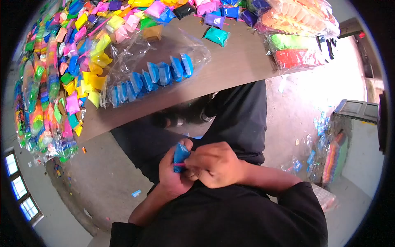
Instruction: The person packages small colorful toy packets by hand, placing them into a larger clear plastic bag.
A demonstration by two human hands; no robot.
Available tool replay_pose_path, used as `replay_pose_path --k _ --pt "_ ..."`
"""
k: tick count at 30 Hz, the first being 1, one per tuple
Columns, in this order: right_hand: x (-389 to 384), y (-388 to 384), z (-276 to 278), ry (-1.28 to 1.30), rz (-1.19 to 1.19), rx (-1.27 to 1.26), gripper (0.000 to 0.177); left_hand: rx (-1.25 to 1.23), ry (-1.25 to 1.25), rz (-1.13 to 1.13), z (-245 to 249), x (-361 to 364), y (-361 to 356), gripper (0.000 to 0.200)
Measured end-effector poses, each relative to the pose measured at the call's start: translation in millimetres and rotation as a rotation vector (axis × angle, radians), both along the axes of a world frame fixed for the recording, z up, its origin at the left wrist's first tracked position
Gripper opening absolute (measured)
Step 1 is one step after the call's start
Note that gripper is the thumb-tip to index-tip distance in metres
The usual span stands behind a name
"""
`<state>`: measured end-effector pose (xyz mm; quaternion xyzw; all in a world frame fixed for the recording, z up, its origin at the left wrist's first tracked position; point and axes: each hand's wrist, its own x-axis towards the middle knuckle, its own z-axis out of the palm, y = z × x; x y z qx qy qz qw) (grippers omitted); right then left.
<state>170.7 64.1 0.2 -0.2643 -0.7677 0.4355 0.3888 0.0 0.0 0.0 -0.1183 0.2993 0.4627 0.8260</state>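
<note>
Above my lap, my left hand point(172, 176) is closed around a small blue packet point(180, 153), which stands up between thumb and fingers. My right hand point(218, 164) meets it from the side, its fingers pinched at a thin pink stick point(180, 164) that lies across the lower part of the packet. The far end of the stick is hidden by the right fingers. Beyond my knees, on the table, a clear plastic bag point(135, 53) holds a row of blue packets point(154, 73).
A large heap of colourful packets point(82, 61) covers the left and back of the brown table point(242, 57). Bagged stacks of orange packets point(296, 18) and red packets point(298, 58) sit at its right end. Plastic scraps and a striped bundle point(332, 158) lie on the floor at right.
</note>
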Motion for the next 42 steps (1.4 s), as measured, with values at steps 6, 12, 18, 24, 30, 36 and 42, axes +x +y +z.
replay_pose_path --k 6,12,18,24,30,36,42 --pt "1.4 9.5 -1.7 -0.023 -0.031 -0.01 0.017 0.033 -0.001 0.009 4.3 1.4 3.3 0.027" --pt "-2.2 6.5 -2.8 0.013 -0.021 -0.064 0.014 0.032 -0.077 0.031 -0.2 -0.4 2.1 0.03" --pt "-3.5 7.2 3.1 0.045 -0.077 -0.074 0.015 0.024 -0.033 0.01 1.2 1.2 3.2 0.03" --pt "-5.6 11.1 0.9 0.094 -0.045 0.009 0.017 0.093 -0.045 -0.014 -1.2 0.4 4.6 0.033" --pt "-2.9 17.4 -1.1 0.032 -0.059 -0.006 0.018 -0.07 -0.069 -0.046 -0.2 -0.6 3.1 0.036" --pt "0.2 24.8 -5.9 0.1 0.009 0.008 0.016 -0.053 -0.104 -0.098 5.9 -1.8 4.7 0.034" --pt "2.0 22.3 -3.4 0.17 0.093 -0.025 0.015 0.036 -0.187 -0.088 0.9 -2.6 3.6 0.03"
